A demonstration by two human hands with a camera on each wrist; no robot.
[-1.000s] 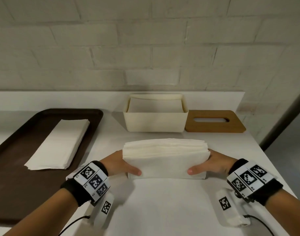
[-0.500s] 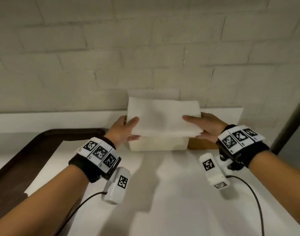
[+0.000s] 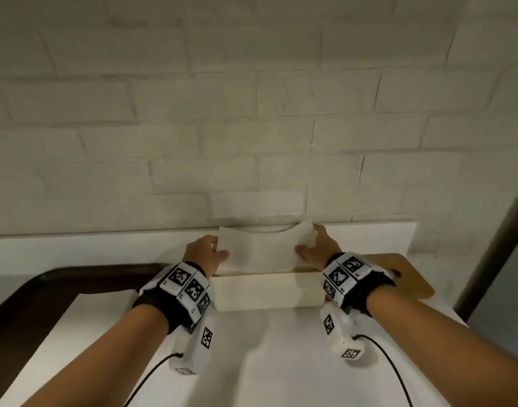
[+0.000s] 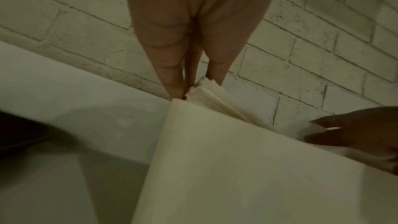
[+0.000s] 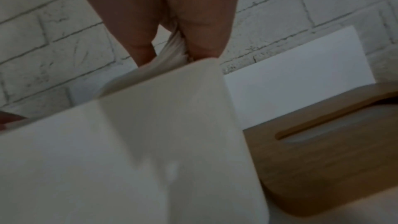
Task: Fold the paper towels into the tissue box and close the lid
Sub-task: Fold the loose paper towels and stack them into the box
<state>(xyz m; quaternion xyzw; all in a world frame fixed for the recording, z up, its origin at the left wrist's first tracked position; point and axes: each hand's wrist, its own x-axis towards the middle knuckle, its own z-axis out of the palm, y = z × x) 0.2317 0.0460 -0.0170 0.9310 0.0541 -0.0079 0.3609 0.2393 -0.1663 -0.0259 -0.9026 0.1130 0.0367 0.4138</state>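
A folded stack of white paper towels (image 3: 265, 248) sags in the middle over the open cream tissue box (image 3: 266, 292) by the wall, its lower part inside the box. My left hand (image 3: 206, 251) grips the stack's left end, thumb on the near face. My right hand (image 3: 318, 246) grips the right end the same way. In the left wrist view the fingers (image 4: 172, 77) pinch the stack's layered edge (image 4: 206, 93) at the box corner (image 4: 215, 151). In the right wrist view the towels (image 5: 172, 52) sit between the fingers above the box wall (image 5: 150, 125). The wooden slotted lid (image 3: 404, 274) lies flat right of the box.
A dark brown tray (image 3: 46, 292) lies at the left, mostly out of frame. A white brick wall (image 3: 251, 127) rises just behind the box above a low white ledge (image 3: 75, 245). The white table's right edge (image 3: 445, 306) falls away past the lid (image 5: 323, 151).
Both hands lifted the towel stack off the table in front, carried it back over the box and lowered it into the opening. The stack now bends down in the middle.
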